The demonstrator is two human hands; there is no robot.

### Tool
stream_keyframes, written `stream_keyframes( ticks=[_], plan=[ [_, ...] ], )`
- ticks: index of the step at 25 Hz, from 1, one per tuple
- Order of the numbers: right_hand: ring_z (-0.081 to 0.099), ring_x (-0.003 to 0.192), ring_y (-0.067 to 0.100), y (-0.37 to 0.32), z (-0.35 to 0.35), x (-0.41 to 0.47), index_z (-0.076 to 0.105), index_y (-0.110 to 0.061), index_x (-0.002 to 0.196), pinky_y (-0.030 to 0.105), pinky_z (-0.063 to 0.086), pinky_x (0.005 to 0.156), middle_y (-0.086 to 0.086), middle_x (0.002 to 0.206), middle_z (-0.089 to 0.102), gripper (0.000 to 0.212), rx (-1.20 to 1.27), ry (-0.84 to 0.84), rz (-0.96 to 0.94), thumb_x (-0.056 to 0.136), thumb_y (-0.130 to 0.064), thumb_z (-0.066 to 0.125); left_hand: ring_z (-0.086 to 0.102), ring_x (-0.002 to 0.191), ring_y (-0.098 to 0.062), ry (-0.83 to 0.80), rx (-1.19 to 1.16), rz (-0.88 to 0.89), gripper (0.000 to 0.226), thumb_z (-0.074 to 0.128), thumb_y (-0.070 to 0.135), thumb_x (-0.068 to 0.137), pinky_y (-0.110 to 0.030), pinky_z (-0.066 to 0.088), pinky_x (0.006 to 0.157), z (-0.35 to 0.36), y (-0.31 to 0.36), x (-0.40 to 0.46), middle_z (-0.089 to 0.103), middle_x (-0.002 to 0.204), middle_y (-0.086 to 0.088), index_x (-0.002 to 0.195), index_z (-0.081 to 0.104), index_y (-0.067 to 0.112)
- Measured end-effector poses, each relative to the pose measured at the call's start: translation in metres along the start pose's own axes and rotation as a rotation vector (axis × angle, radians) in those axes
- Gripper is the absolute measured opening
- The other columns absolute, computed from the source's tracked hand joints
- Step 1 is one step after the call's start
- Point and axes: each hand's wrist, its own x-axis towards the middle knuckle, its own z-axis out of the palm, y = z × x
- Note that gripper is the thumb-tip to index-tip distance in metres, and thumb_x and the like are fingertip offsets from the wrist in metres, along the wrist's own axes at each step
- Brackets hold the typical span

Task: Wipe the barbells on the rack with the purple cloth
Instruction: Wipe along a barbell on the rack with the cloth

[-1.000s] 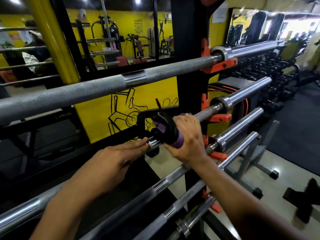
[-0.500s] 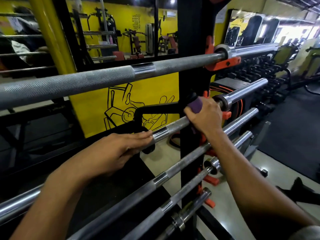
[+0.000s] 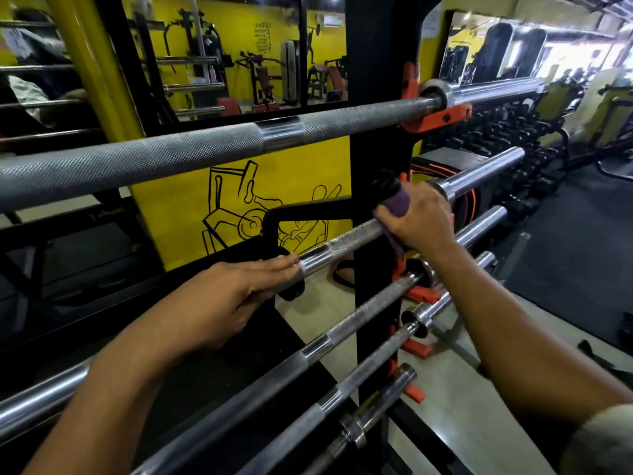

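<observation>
Right hand [image 3: 416, 217] is clenched round the purple cloth [image 3: 397, 202], which is wrapped over the second barbell [image 3: 346, 240] from the top, close to the black rack upright [image 3: 376, 159] and just short of the bar's collar. A second ago the same hand and cloth sat further left, near the smooth ring by the left hand; half a second ago it had already reached the upright. So the stroke has travelled outward along the knurled section and is at or near its end.

Left hand [image 3: 226, 299] is closed over the same bar to the left of the smooth ring, fingers lying flat along the top. It has not shifted (it appears to be steadying the bar).

Judgement: the knurled shaft on this side has had one pass; the sleeve beyond the collar, the top barbell [image 3: 164, 159] and the three lower bars show no cloth on them now.

Writing: dark lettering on the yellow wall seen in the mirror [image 3: 263, 37], reversed and too small to read. Line drawing on the yellow panel [image 3: 246, 214], no words. No brand marks legible on the bars.
</observation>
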Motion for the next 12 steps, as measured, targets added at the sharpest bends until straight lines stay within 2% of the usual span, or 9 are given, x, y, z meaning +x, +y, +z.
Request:
stream_keyframes(
  ticks=[2,6,8,12],
  plan=[
    [0.061,0.087,0.026,0.008,0.005,0.006,0.062,-0.02,0.087,0.035,0.046,0.076,0.004,0.087,0.064,0.046,-0.027,0.033,0.079,0.076,-0.064,0.056,0.033,0.14,0.007,-0.001,-0.003,0.007,0.061,0.057,0.017,0.098,-0.034,0.038,0.116,0.0,0.0,0.0,0.033,0.149,0.036,0.144,0.035,0.048],
    [0.049,0.084,0.018,-0.028,0.011,-0.006,0.064,-0.015,0.093,0.029,0.035,0.077,-0.002,0.087,0.05,0.038,0.06,0.094,0.236,0.082,-0.051,0.069,0.04,0.139,0.001,0.01,-0.026,0.01,0.056,0.058,0.02,0.097,-0.037,0.041,0.114,-0.002,0.001,0.003,0.038,0.15,0.028,0.145,0.04,0.042],
    [0.049,0.083,0.019,-0.057,0.012,-0.022,0.064,-0.014,0.094,0.031,0.036,0.077,-0.002,0.086,0.049,0.04,0.088,0.089,0.156,0.081,-0.052,0.068,0.04,0.138,0.002,0.016,-0.041,0.017,0.056,0.061,0.018,0.096,-0.036,0.041,0.114,-0.003,0.001,0.004,0.039,0.149,0.03,0.144,0.041,0.04],
    [0.054,0.084,0.02,-0.094,0.016,-0.055,0.062,-0.017,0.089,0.035,0.043,0.079,0.0,0.085,0.061,0.04,0.176,0.064,-0.134,0.076,-0.055,0.063,0.04,0.136,0.008,0.022,-0.04,0.037,0.062,0.063,0.015,0.093,-0.03,0.041,0.111,-0.003,0.001,0.003,0.035,0.144,0.042,0.142,0.04,0.047]
  ],
)
